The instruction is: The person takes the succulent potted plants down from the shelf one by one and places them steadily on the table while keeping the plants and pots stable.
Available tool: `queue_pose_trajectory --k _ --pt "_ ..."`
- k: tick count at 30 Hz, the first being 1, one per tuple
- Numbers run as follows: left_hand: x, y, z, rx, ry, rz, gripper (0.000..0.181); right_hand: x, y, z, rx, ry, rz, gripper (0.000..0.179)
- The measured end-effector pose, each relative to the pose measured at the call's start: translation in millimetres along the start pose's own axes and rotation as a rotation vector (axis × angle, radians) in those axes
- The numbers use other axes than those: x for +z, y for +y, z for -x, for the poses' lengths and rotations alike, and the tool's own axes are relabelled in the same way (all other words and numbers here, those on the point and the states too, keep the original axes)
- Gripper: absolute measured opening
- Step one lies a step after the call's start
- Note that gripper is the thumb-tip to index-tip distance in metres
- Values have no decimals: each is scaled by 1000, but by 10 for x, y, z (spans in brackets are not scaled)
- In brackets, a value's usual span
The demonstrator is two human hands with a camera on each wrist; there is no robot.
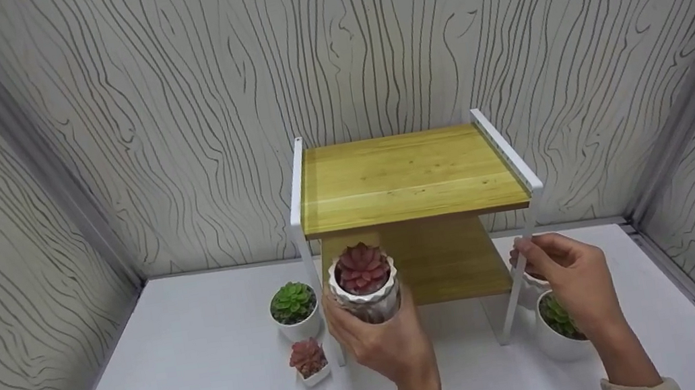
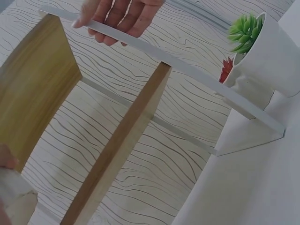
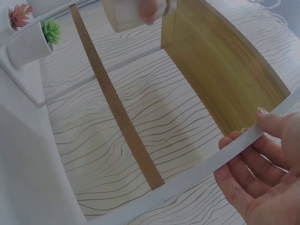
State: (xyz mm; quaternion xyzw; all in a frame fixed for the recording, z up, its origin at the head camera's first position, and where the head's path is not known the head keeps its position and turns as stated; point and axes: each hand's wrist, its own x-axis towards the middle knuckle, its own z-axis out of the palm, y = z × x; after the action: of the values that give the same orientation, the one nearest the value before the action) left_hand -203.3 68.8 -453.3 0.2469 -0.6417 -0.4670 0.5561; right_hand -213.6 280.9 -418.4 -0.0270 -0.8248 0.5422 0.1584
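Note:
My left hand point(image 1: 386, 349) grips a white pot with a scalloped rim point(image 1: 369, 297), and a dark red succulent point(image 1: 365, 269) sits in it. The pot is upright in front of the two-tier wooden shelf, overlapping its lower board point(image 1: 452, 258) in the head view. Over at the shelf's right side, my right hand point(image 1: 581, 281) pinches the white front leg point(image 1: 511, 311), thumb on one side and fingers point(image 3: 241, 168) on the other. The upper board point(image 1: 413, 175) carries nothing. In the right wrist view, the held pot point(image 3: 131, 16) appears blurred near the top.
Left of the shelf stand a green succulent in a round white pot point(image 1: 298, 328) and a small red succulent point(image 1: 308, 357). To the right, another potted green succulent point(image 1: 557, 318) is partly behind my right hand, near a red succulent point(image 2: 226, 70). A wood-patterned wall point(image 1: 366, 36) rises behind.

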Motion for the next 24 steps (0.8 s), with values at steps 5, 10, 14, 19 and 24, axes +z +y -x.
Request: queue_pose_trajectory --k 5,10,14,19,24 --pt "-119 29 -73 -12 -11 -7 107 3 4 -3 -18 1 -6 40" --pt "-230 44 -168 9 3 -11 105 6 9 4 -31 12 -16 38" --pt "-296 52 -228 24 28 1 106 2 9 4 -21 10 -21 38" --pt "-364 53 -302 42 53 17 105 3 17 -5 -11 5 -16 39" --pt "-462 46 -412 71 77 32 102 8 21 -8 -2 4 -18 39"
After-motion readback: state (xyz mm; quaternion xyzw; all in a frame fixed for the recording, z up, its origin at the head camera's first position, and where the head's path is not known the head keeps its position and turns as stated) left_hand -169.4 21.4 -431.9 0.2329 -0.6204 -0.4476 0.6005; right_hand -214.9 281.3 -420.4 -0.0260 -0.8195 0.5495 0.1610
